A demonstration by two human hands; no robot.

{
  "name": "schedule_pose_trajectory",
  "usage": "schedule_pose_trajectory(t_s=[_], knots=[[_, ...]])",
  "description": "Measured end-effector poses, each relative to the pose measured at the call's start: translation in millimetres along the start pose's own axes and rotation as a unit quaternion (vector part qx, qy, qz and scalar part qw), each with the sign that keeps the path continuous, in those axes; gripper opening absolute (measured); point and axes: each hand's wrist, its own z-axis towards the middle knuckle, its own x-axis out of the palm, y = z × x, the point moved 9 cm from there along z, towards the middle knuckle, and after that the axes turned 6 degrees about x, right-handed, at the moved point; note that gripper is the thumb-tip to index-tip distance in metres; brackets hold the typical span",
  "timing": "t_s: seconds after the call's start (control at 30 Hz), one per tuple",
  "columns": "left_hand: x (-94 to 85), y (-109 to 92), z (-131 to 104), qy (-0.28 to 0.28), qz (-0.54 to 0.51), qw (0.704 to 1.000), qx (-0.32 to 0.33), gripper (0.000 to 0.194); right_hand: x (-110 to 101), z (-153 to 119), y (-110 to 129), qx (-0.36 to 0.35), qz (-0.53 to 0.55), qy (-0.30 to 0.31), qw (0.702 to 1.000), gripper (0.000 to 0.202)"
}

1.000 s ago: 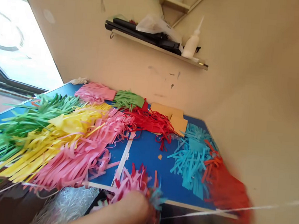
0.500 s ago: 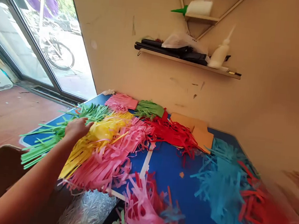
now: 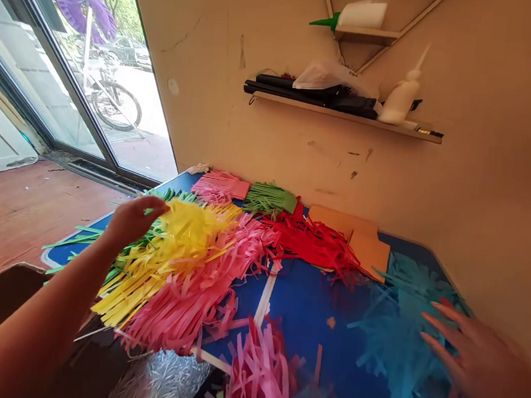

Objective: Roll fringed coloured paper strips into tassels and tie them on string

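At the left of the head view, my left hand (image 3: 134, 219) pinches the edge of a yellow fringed tissue paper (image 3: 185, 235) and lifts it off the pile. Green fringed paper (image 3: 87, 238) lies behind and left of that hand, and pink fringed paper (image 3: 190, 301) spreads to the right of the yellow strips. My right hand (image 3: 479, 363) is open, fingers spread, above the blue fringed paper (image 3: 403, 331); whether it touches the paper I cannot tell. A pink and red fringed bunch (image 3: 260, 374) at the bottom is partly cut off.
The blue table (image 3: 313, 335) also carries red fringed paper (image 3: 312, 244), orange sheets (image 3: 368, 249), a green fringed stack (image 3: 272, 199) and a pink one (image 3: 224, 185). Clear shredded strands (image 3: 158, 379) hang below the front edge. A wall shelf (image 3: 344, 114) holds a bottle (image 3: 400, 99).
My left hand has raised part of the yellow paper. My right hand has come inward from the right edge over the blue paper, and the red fringe there is largely out of sight.
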Motion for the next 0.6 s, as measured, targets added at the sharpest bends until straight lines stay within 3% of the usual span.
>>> schedule_pose_trajectory(t_s=[0.07, 0.13, 0.27, 0.33, 0.43, 0.53, 0.6], knots=[[-16.3, -31.0, 4.6, -0.027, 0.019, 0.999, 0.038, 0.044, 5.7, 2.1, 32.0, -0.067, 0.036, 0.034, 0.997, 0.055], [-22.5, -72.1, 4.8, -0.036, 0.022, 0.995, 0.091, 0.044, 0.6, 8.9, 66.2, -0.074, 0.08, 0.037, 0.993, 0.041], [-5.7, -157.9, -5.3, 0.017, -0.002, 0.977, 0.215, 0.041, -26.5, 34.0, 144.7, -0.043, 0.251, 0.019, 0.967, 0.024], [9.6, -186.5, -11.0, 0.056, -0.017, 0.965, 0.257, 0.041, -38.2, 48.2, 176.9, -0.026, 0.347, 0.004, 0.938, 0.022], [31.2, -199.6, -12.3, 0.094, -0.027, 0.962, 0.255, 0.036, -36.1, 62.6, 210.4, 0.011, 0.472, 0.013, 0.882, 0.022], [51.3, -179.3, -10.7, 0.118, -0.128, 0.976, 0.128, 0.027, -10.9, 64.8, 242.2, 0.042, 0.543, 0.074, 0.835, 0.013], [68.2, -167.9, -19.2, 0.141, -0.208, 0.966, 0.053, 0.029, 8.1, 62.7, 263.8, 0.048, 0.548, 0.116, 0.827, 0.009]])
